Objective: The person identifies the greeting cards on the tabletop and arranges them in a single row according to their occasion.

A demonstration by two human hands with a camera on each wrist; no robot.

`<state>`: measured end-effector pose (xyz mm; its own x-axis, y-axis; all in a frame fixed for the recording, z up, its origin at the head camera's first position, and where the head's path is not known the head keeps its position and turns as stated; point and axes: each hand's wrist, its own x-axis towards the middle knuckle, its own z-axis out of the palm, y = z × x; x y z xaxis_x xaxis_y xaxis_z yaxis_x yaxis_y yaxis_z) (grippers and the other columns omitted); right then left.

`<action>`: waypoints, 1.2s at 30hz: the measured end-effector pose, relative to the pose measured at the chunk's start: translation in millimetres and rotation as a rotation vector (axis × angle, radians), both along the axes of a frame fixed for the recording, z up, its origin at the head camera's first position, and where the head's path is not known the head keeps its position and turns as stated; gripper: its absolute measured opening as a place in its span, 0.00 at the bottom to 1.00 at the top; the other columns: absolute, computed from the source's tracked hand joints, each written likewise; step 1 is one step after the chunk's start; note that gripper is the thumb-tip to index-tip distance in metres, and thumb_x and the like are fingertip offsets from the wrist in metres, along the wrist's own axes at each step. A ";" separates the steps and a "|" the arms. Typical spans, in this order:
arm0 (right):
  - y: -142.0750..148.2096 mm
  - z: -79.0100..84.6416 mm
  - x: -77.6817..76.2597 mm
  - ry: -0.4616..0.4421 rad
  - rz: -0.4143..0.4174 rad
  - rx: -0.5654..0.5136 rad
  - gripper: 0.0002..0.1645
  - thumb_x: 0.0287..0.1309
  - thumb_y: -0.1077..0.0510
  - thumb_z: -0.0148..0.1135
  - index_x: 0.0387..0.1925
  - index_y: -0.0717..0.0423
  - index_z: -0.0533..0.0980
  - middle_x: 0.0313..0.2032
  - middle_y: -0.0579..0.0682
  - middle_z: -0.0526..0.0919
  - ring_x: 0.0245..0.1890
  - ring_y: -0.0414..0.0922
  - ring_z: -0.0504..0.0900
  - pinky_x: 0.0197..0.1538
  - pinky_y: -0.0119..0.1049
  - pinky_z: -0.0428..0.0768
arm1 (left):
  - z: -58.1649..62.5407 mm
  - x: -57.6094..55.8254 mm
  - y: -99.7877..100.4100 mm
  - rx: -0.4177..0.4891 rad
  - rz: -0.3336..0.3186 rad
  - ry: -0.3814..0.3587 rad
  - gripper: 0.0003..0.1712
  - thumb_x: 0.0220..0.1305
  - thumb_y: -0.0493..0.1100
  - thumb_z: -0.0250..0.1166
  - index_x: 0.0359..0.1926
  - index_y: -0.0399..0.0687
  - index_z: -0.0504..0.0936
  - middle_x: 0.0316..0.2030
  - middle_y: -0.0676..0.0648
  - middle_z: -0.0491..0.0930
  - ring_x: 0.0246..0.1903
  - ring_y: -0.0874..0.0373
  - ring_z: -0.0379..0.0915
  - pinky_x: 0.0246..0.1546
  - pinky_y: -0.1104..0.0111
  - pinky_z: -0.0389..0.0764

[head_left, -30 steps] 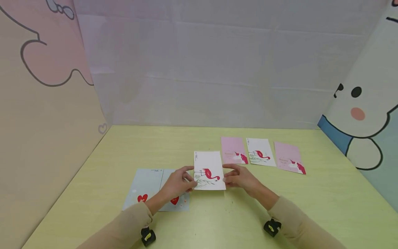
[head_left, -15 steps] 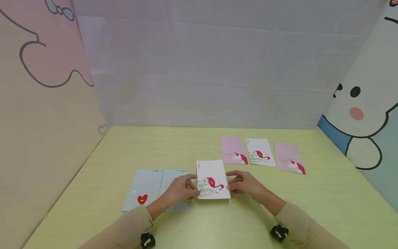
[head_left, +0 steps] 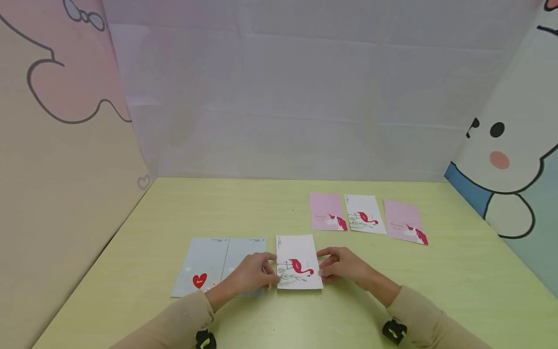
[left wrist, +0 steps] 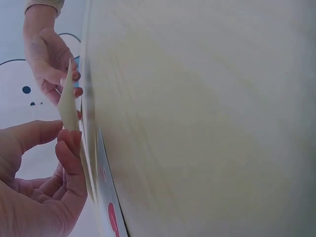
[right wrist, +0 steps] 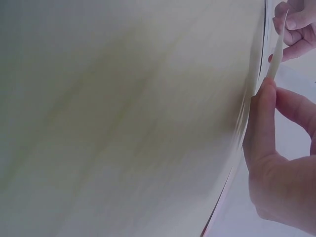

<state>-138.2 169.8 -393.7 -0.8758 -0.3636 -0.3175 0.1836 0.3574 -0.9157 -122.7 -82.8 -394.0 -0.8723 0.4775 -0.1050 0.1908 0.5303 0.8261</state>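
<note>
A white card with a red flamingo and green leaves (head_left: 296, 249) is held just over the table, between two hands. My left hand (head_left: 254, 271) pinches its left edge, and my right hand (head_left: 348, 266) grips the right edge. Seen edge-on in the left wrist view, the card (left wrist: 68, 106) bends slightly above the tabletop. From the right wrist, thumb and finger meet on the near edge of the same card (right wrist: 277, 57). Directly to the left, two pale blue cards with red hearts (head_left: 205, 259) lie side by side, the right one partly covered by my left hand.
Farther back on the right, a pink unicorn card (head_left: 324, 206), a second white flamingo card (head_left: 364, 206) and another pink unicorn card (head_left: 403, 213) lie in a row on the yellow-green table (head_left: 222, 206). A pale cloth backdrop (head_left: 287, 97) and printed side panels surround the table.
Both hands have brought the flamingo card down and nearer to me, slightly to the right, beside the blue heart cards. The other cards lie where they were.
</note>
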 end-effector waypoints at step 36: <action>15.6 11.9 -6.9 0.055 -0.104 0.047 0.24 0.52 0.65 0.58 0.51 0.71 0.66 0.30 0.55 0.76 0.29 0.47 0.78 0.36 0.38 0.78 | 12.7 -12.4 22.4 0.145 0.043 0.077 0.24 0.57 0.45 0.61 0.53 0.37 0.70 0.28 0.52 0.76 0.24 0.54 0.74 0.21 0.69 0.75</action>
